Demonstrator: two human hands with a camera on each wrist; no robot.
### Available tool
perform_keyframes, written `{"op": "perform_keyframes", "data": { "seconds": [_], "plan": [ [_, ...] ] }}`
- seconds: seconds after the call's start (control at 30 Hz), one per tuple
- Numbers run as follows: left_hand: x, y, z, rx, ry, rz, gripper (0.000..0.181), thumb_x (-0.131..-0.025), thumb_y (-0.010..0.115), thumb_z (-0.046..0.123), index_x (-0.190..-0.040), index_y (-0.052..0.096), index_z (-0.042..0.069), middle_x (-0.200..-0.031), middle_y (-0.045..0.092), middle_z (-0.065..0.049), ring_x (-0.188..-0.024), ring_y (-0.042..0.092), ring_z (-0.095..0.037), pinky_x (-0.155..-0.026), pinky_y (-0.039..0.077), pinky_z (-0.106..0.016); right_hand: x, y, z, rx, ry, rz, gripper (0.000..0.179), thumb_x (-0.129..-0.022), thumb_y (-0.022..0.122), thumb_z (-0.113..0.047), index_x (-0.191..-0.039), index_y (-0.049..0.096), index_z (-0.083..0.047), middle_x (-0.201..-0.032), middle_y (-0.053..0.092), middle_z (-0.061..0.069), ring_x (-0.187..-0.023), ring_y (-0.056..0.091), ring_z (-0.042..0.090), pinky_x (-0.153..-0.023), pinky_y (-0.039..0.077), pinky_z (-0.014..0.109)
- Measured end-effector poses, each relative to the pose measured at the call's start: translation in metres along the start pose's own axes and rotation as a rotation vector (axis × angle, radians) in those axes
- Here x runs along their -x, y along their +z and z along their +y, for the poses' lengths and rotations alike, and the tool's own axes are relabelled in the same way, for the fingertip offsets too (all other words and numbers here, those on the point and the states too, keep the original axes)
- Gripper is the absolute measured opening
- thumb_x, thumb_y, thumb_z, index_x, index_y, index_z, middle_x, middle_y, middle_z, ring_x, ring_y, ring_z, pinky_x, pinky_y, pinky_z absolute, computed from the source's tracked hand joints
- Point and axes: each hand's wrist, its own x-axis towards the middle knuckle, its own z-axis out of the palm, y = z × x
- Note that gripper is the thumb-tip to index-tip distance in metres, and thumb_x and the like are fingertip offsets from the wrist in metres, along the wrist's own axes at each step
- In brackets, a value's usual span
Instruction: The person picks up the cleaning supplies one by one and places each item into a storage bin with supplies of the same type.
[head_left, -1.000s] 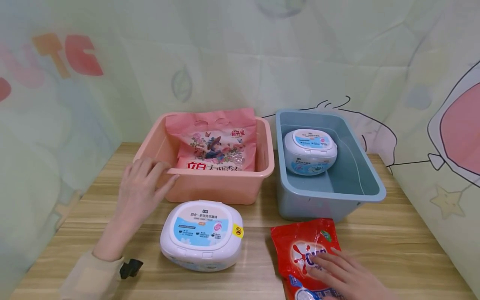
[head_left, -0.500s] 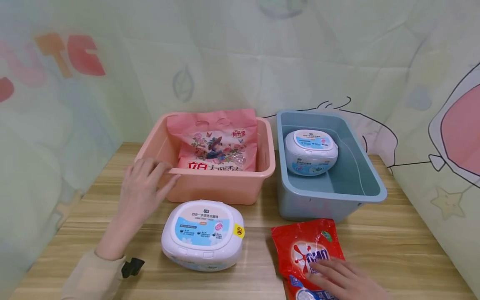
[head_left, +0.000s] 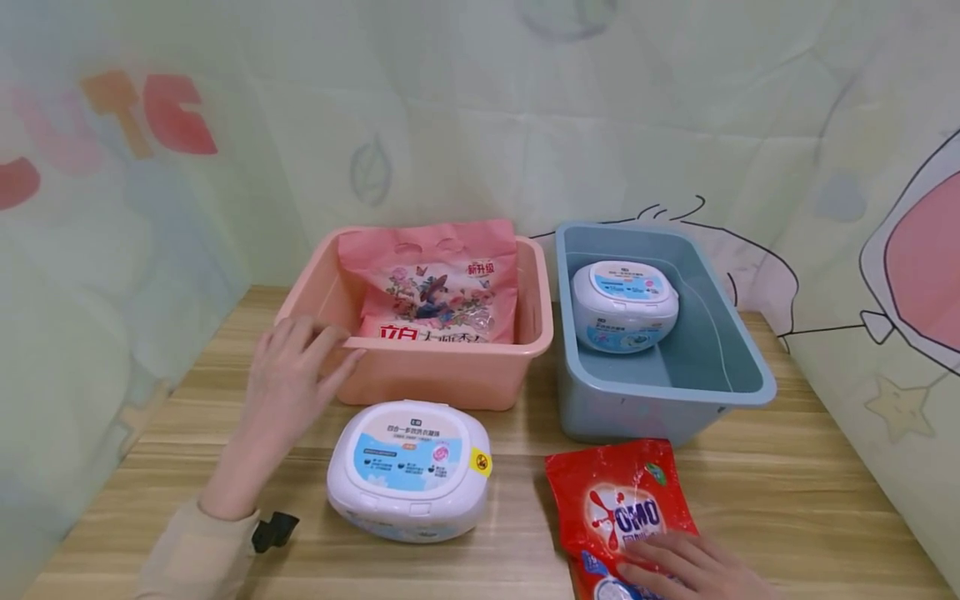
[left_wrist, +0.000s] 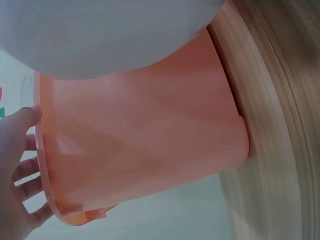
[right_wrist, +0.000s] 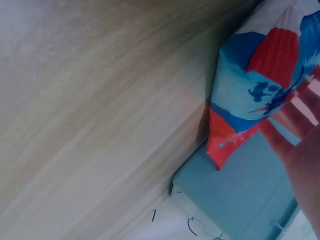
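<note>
My left hand (head_left: 288,379) rests on the front left rim of a pink plastic bin (head_left: 435,377), fingers bent over the rim and thumb along it. The left wrist view shows the fingertips right at the bin's edge. Inside that bin stands a pink laundry detergent bag (head_left: 442,287) with floral print. On the wooden table, my right hand (head_left: 693,567) lies with extended fingers over a red OMO detergent bag (head_left: 611,492), covering part of its lower right. A white laundry-capsule tub (head_left: 408,467) with a blue label sits between the hands, its lid down.
To the right of the pink bin stands a blue-grey bin (head_left: 630,408), holding a second white capsule tub (head_left: 626,304). A printed cloth backdrop (head_left: 465,150) rises behind the table (head_left: 787,492). A black clip (head_left: 273,531) is at the left cuff.
The right hand has slid slightly down toward the near edge, uncovering more of the OMO lettering. The left hand stays at the pink bin's rim. The whole view has shifted slightly.
</note>
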Motion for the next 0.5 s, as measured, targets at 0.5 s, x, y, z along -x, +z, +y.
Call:
{"op": "perform_keyframes", "data": {
  "seconds": [0.5],
  "plan": [
    [0.002,0.003,0.000,-0.001,-0.012,0.020,0.029,-0.077,0.078,0.021,-0.097,0.066,0.006,-0.095,0.059,-0.016,-0.092,0.051,-0.035,-0.083,0.038,-0.051,0.012,0.001,-0.001,0.051,0.008,0.028,0.085,-0.070,0.054,-0.080,-0.144,0.035,-0.042,-0.139,0.048,-0.021,-0.118,0.051,0.004,-0.078,0.057,0.036]
  ]
}}
